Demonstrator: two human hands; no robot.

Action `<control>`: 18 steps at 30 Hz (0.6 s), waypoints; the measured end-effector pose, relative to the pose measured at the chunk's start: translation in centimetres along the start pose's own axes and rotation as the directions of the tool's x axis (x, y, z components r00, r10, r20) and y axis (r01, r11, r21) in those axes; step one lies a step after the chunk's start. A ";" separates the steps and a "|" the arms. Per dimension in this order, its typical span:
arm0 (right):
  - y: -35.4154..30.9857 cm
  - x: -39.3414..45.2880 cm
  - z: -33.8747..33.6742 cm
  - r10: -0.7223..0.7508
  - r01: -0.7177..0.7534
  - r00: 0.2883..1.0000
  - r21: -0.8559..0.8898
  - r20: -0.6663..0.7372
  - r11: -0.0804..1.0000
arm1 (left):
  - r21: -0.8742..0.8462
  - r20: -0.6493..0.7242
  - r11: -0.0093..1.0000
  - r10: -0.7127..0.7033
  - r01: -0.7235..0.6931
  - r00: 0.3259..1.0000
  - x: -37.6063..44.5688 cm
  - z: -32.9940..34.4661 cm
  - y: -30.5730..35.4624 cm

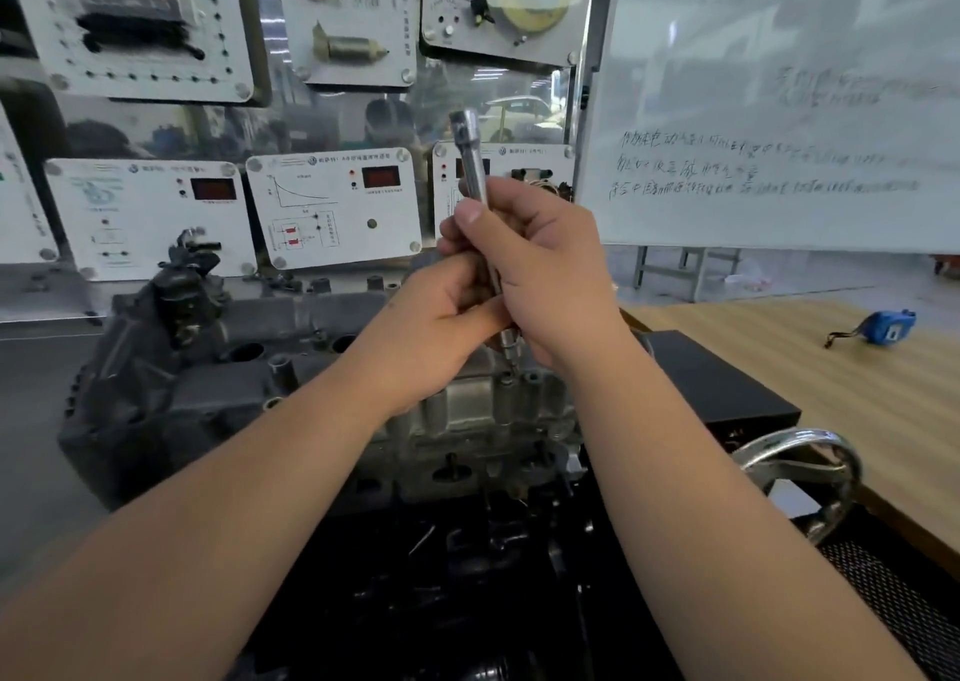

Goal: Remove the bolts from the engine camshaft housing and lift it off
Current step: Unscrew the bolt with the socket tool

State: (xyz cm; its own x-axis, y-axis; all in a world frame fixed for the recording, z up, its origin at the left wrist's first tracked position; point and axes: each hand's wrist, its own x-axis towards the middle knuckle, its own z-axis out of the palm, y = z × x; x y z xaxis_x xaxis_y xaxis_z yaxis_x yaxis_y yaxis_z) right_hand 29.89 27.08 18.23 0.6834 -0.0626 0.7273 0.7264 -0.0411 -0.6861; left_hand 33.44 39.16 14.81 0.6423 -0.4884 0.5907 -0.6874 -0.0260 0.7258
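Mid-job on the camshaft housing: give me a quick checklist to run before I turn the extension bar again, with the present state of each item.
1. Both hands on the tool: ok. The left hand and right hand grip the extension bar.
2. Bar tip seated on a bolt: cannot tell; the tip is near the camshaft housing, contact blurred.
3. Bar upright: not ok, it tilts.
4. Ratchet fitted on top: not ok, the top end is bare.
5. Remaining bolts: cannot tell.

Both forearms reach forward, left hand [441, 316] and right hand [545, 269] meeting in a curled grip.
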 end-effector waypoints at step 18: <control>0.8 0.4 -0.7 -0.005 -0.015 0.998 0.334 0.060 0.943 | -0.030 -0.165 0.999 -0.020 0.015 0.986 -0.4 0.6 0.2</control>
State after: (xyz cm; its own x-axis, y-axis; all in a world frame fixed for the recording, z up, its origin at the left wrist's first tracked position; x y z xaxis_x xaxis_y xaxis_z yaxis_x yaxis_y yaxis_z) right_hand 30.64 26.34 17.98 0.6828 -0.0022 0.7306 0.6985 0.2948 -0.6520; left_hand 32.88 38.84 14.55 0.7031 -0.3367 0.6263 -0.6670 -0.0069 0.7451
